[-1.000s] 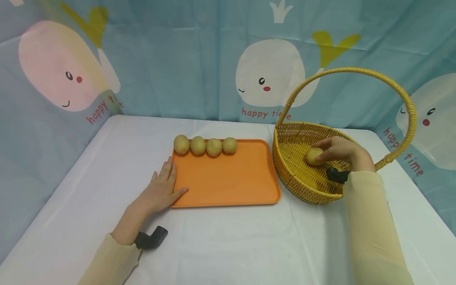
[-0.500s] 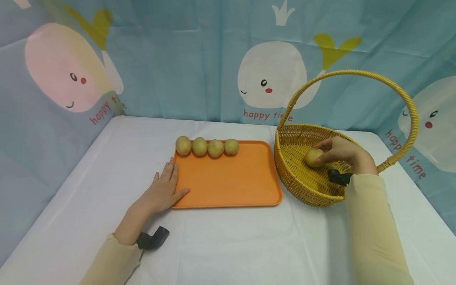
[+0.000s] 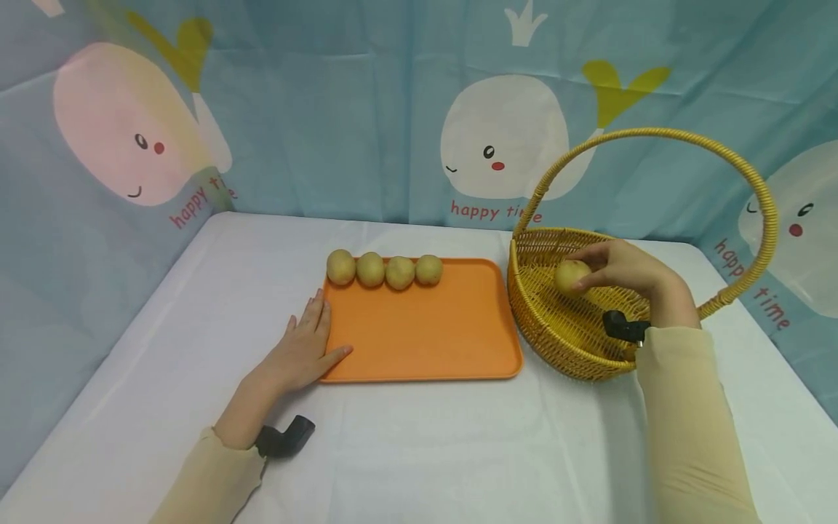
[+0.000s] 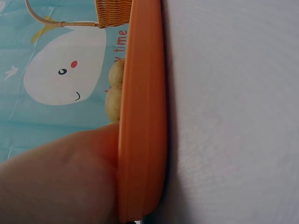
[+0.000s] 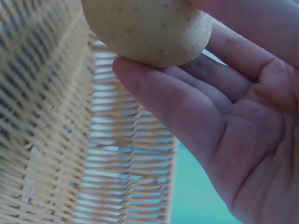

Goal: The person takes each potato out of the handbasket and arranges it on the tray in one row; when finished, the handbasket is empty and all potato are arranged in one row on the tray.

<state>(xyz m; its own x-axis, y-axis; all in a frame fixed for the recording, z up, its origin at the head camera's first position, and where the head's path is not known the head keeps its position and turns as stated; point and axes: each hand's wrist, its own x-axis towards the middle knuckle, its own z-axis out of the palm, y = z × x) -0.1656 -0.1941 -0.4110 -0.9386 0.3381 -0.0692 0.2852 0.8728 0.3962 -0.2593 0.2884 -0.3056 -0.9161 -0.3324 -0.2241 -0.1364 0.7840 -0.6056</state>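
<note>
My right hand (image 3: 628,269) pinches a round, pale-brown potato (image 3: 569,278) between thumb and fingers inside the yellow wicker basket (image 3: 546,320). Small dark specks show on this potato (image 5: 145,32) in the right wrist view. On the left, my left hand (image 3: 301,349) rests with straight fingers along the left edge of an orange tray (image 3: 425,335), its thumb lying over the rim. Several potatoes (image 3: 400,272) stand in a row along the tray's back edge, starting at its left corner. My right wrist and sleeve hide part of the basket's near side.
The basket's tall arched handle (image 3: 661,133) rises above my right forearm. Basket and tray stand side by side on a white-covered table (image 3: 425,451). A blue printed curtain (image 3: 327,131) hangs behind the table. Black wrist cameras (image 3: 285,437) sit on both wrists.
My right hand has lifted the potato slightly up and to the left within the basket. The left hand keeps its place on the tray; the whole head view has shifted slightly.
</note>
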